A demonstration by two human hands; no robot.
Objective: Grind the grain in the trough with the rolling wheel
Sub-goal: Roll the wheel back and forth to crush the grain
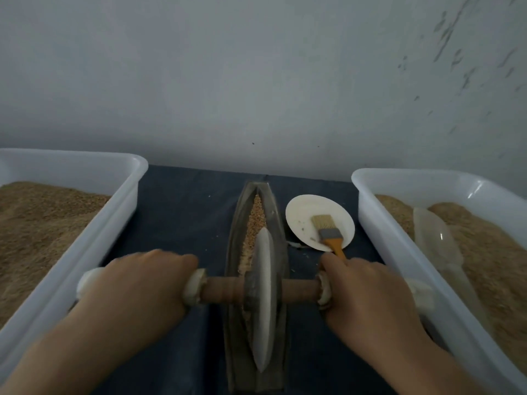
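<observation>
Head cam: no readable labels or writing. Dark blue cloth [176,212] covers table; pale gray wall [256,81] behind, scuffed at right. Wheel [263,295] stands upright in the trough [278,223], grain [253,220] lying ahead of it. Left hand [137,283] & right hand [368,292] each grip an axle [299,290] end, fingers curled round it.

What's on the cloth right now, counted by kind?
White tubs of grain: 2
Grinding trough: 1
Rolling wheel, gripped by both hands: 1
White plate: 1
Brush, on the plate: 1
Clear scoop, in the right tub: 1
Total: 7
</observation>
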